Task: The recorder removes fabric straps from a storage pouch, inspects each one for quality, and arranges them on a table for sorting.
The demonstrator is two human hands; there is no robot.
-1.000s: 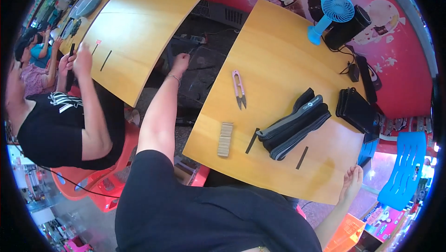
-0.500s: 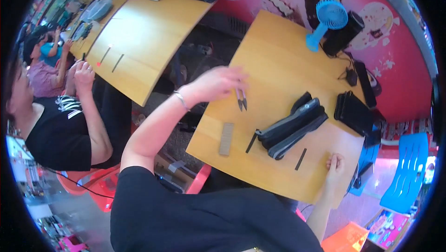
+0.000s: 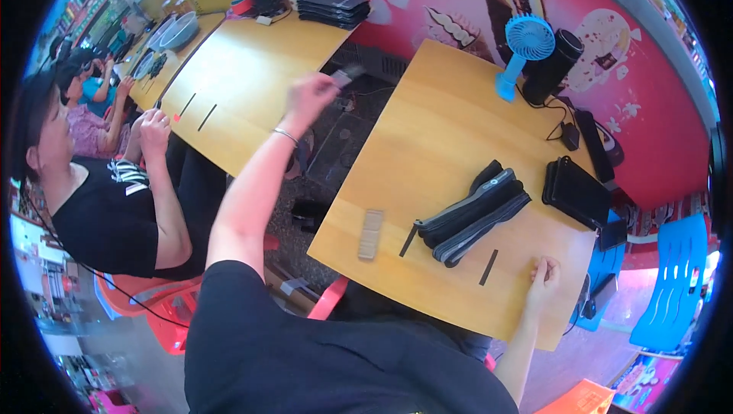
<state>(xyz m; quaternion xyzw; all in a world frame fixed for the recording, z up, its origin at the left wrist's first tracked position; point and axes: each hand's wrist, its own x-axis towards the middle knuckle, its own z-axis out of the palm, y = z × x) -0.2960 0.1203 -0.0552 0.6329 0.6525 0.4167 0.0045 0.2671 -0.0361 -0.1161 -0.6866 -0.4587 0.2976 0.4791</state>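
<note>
My left hand (image 3: 309, 101) is raised over the gap between two tables, left of my own table. Its fingers are closed on a pair of small thread snips (image 3: 347, 76), smeared by motion. My right hand (image 3: 544, 272) rests at the table's near right edge, fingers curled in, with nothing showing in them. Between the hands lies a bundle of long black pieces with grey edges (image 3: 475, 215), set slantwise. One thin black strip (image 3: 408, 240) is at its left end and another black strip (image 3: 489, 267) in front of it. Farther left lies a flat tan ribbed piece (image 3: 370, 234).
A black zipped case (image 3: 576, 192) lies at the table's right side. Behind it stand a blue fan (image 3: 527, 41) and a black cylinder (image 3: 556, 66) with cables. On the left a co-worker (image 3: 114, 208) sits at another table (image 3: 252, 63), which bears a stack of dark packets (image 3: 332, 8).
My left hand has swung away from the table's left edge, up and to the left, carrying the snips. My right hand stays about where it was.
</note>
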